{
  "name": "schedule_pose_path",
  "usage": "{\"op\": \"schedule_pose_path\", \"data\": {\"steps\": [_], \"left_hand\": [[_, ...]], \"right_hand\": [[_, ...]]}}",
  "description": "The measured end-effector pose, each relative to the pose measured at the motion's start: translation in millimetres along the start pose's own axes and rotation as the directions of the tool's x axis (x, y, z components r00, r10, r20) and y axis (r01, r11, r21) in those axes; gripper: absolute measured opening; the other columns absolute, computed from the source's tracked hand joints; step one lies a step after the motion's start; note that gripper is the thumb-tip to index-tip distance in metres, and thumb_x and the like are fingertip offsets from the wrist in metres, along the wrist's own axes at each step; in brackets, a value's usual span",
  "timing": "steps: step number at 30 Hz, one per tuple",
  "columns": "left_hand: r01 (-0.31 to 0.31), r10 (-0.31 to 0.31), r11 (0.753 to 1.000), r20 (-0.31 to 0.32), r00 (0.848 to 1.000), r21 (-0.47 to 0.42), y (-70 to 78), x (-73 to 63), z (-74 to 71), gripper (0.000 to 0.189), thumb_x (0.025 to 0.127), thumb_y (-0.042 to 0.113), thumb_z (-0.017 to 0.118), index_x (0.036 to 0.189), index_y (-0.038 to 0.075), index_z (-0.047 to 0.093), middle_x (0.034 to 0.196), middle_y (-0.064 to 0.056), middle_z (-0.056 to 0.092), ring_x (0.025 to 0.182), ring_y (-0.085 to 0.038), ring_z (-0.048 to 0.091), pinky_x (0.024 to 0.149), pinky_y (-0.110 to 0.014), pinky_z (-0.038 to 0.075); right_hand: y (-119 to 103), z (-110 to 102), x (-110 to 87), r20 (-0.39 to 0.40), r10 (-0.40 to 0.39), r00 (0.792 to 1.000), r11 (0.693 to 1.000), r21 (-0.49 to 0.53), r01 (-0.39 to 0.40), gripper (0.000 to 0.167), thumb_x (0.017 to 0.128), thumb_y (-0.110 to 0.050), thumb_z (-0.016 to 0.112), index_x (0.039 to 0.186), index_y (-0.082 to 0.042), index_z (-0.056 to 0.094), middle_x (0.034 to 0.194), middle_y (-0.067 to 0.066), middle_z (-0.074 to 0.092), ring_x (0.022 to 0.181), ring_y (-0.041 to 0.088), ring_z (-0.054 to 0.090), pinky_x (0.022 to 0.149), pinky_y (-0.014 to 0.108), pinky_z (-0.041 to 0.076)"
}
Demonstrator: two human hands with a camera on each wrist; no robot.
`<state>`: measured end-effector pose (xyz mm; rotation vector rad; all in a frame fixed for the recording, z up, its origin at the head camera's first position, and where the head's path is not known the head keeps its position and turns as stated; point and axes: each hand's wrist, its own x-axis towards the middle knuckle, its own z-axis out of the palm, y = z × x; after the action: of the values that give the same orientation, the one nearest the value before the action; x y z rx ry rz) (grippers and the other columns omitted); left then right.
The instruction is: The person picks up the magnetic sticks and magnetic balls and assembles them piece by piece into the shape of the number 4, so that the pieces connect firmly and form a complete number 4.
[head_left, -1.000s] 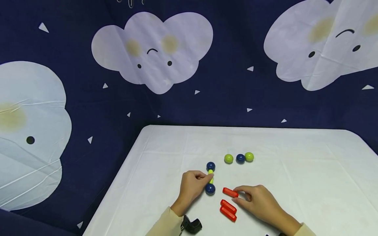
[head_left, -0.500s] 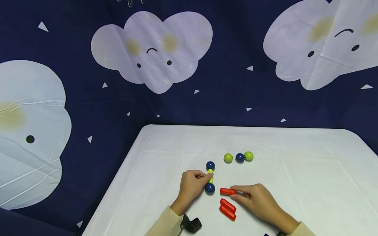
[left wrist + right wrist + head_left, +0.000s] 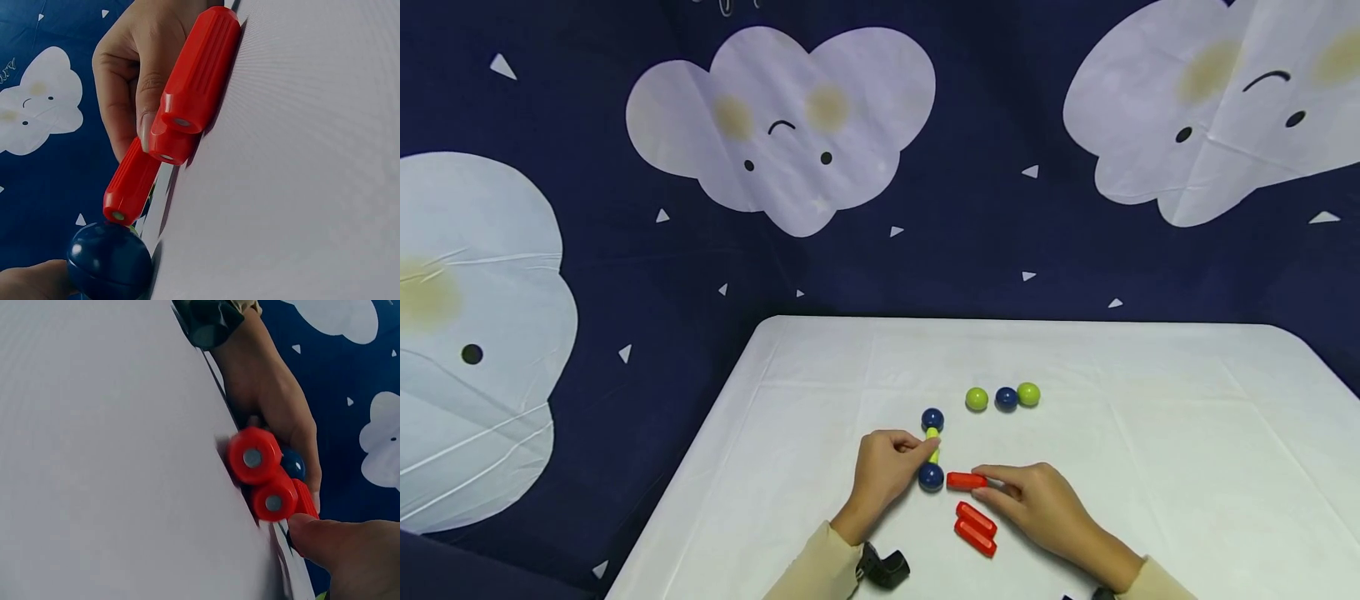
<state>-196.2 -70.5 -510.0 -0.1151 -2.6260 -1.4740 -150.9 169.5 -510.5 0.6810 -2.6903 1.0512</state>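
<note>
My left hand (image 3: pixel 886 471) pinches a yellow-green rod (image 3: pixel 933 451) that joins two dark blue balls, the far one (image 3: pixel 932 419) and the near one (image 3: pixel 931 477). With thumb and fingertips my right hand (image 3: pixel 1037 508) pinches a red rod (image 3: pixel 966 481) by its right end. That rod's free end points left, right at the near blue ball. In the left wrist view a pale metal disc shows in the end of the held red rod (image 3: pixel 128 187). Two more red rods (image 3: pixel 975 530) lie side by side on the table, closer to me.
Behind the hands, a green ball (image 3: pixel 977 399), a blue ball (image 3: pixel 1006 399) and another green ball (image 3: pixel 1028 394) form a row on the white table (image 3: pixel 1150 467). A dark blue curtain (image 3: pixel 985 250) with white clouds hangs beyond the table's far edge.
My right hand has moved left with the red rod, turning it from slanted to nearly level in view and bringing its end to the near blue ball. The left hand keeps its hold.
</note>
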Motion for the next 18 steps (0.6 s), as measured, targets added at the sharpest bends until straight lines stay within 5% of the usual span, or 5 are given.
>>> {"op": "schedule_pose_path", "data": {"steps": [18], "left_hand": [[-0.026, 0.026, 1.0, 0.008, 1.0, 0.0, -2.0, -3.0, -10.4, 0.029, 0.082, 0.047, 0.085, 0.07, 0.021, 0.079, 0.059, 0.016, 0.063, 0.057, -0.004, 0.054, 0.055, -0.023, 0.042]], "right_hand": [[-5, 3, 2.0, -0.013, -0.004, 1.0, 1.0, -0.018, 0.003, 0.022, 0.091, -0.038, 0.079, 0.107, -0.023, 0.08, 0.051, -0.028, 0.034, 0.045, -0.006, 0.031, 0.044, 0.019, 0.026]]}}
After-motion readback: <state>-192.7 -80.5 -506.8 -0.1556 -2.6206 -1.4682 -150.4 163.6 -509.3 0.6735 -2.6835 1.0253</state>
